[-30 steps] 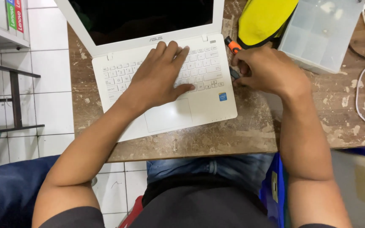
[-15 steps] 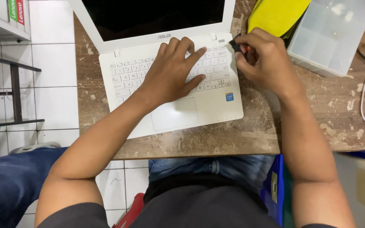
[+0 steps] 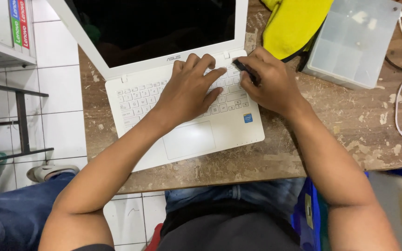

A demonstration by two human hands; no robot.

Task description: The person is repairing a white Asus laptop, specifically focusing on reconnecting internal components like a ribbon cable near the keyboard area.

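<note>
An open white laptop with a dark screen lies on the worn wooden table. My left hand rests flat on the keyboard, fingers spread toward the upper right keys. Just to its right, my right hand is closed around a small dark tool, whose tip touches the keyboard's top right corner near the hinge.
A yellow cloth and a clear plastic compartment box lie behind my right hand. White cables run along the table's right side. A metal rack stands on the tiled floor at left.
My right hand has moved left from the laptop's right edge onto the keyboard's top right corner with the tool. My left hand has slid up the keyboard.
</note>
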